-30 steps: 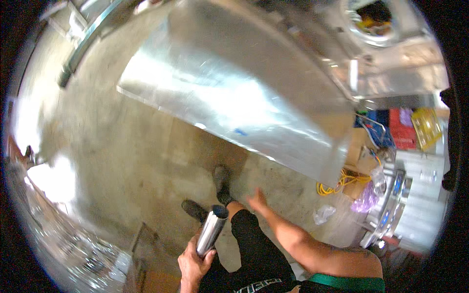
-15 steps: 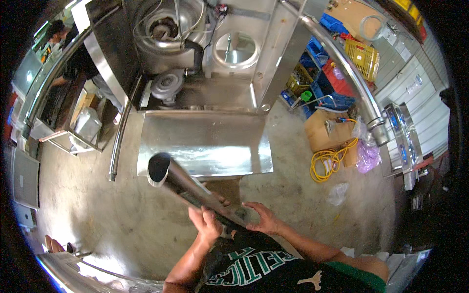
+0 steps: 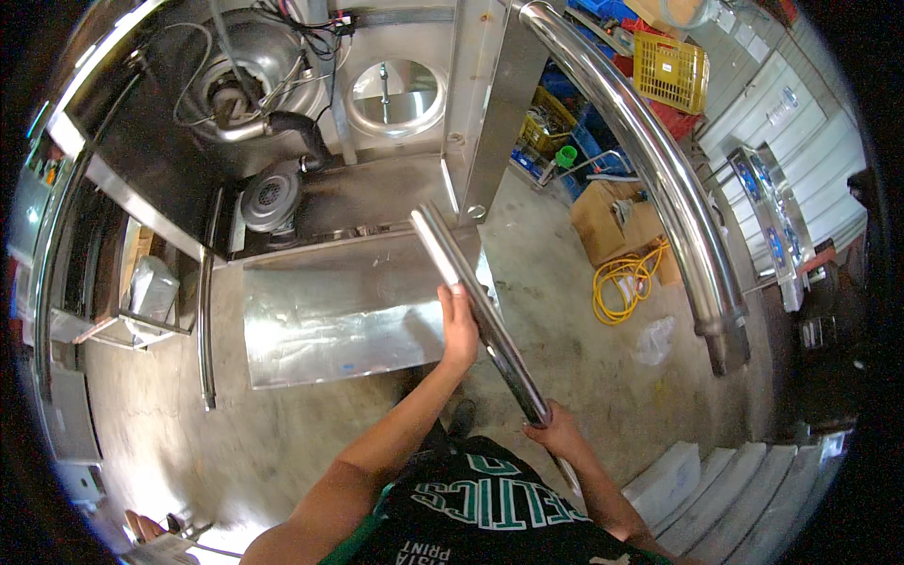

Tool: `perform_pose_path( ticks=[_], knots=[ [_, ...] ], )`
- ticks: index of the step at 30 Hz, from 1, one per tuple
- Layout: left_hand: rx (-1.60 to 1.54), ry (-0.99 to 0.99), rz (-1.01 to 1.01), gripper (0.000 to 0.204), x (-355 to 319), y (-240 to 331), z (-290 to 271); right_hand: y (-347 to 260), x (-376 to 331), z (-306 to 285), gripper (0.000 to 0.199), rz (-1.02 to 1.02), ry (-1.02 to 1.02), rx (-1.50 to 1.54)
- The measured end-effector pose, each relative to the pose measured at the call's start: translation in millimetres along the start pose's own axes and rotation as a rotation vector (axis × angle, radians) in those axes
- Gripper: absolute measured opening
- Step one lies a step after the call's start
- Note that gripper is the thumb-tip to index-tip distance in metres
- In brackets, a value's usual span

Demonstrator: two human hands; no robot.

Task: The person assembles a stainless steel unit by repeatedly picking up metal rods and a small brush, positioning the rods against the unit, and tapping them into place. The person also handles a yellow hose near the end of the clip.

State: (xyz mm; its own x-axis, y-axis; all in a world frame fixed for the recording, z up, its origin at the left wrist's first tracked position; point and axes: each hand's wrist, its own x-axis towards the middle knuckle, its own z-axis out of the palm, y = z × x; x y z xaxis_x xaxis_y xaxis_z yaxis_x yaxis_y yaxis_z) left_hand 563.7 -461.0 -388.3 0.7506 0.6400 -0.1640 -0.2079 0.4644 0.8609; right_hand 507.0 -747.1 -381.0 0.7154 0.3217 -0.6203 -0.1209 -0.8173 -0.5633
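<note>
A shiny stainless steel pipe [image 3: 506,354] is held slantwise in front of me, its far end up to the left and its near end close to my body. My left hand [image 3: 459,325] is closed round it from the left side, around the middle. Lower down, my right hand [image 3: 559,434] grips the near part, and the fingers there partly hide the tube. Beyond the pipe, a bare metal sheet [image 3: 325,325] slopes out from the front of an open steel machine housing [image 3: 395,193].
Inside the housing sits a round grey blower [image 3: 270,200] with a black hose [image 3: 311,141]. A large curved steel pipe [image 3: 650,155] juts out on the right, near a cardboard box [image 3: 603,226] and a coiled yellow cable [image 3: 623,292]. A thin upright pipe [image 3: 205,330] stands left.
The pipe has swung to the right, from leaning up-left with its open end toward me. My left hand has reached farther forward along it, and my right hand has closed on its near part.
</note>
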Motion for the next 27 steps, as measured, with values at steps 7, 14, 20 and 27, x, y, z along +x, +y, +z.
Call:
perform_pose_path(
  ticks=[7,14,20,27],
  knots=[
    [0.515,-0.231,-0.298,0.064,133.5,-131.3,-20.2,-59.4,-6.4,19.4,0.067,0.096,0.276,-0.24],
    [0.378,-0.294,-0.689,0.05,201.4,-151.7,-28.7,-95.7,28.5,49.5,0.076,0.159,0.325,-0.043],
    [0.378,-0.334,-0.709,0.061,213.1,-150.5,-26.3,-105.9,36.4,47.1,0.079,0.123,0.398,-0.132],
    [0.364,-0.377,-0.734,0.058,222.3,-151.3,-28.9,-96.2,47.8,42.1,0.074,0.11,0.389,-0.116]
  ],
)
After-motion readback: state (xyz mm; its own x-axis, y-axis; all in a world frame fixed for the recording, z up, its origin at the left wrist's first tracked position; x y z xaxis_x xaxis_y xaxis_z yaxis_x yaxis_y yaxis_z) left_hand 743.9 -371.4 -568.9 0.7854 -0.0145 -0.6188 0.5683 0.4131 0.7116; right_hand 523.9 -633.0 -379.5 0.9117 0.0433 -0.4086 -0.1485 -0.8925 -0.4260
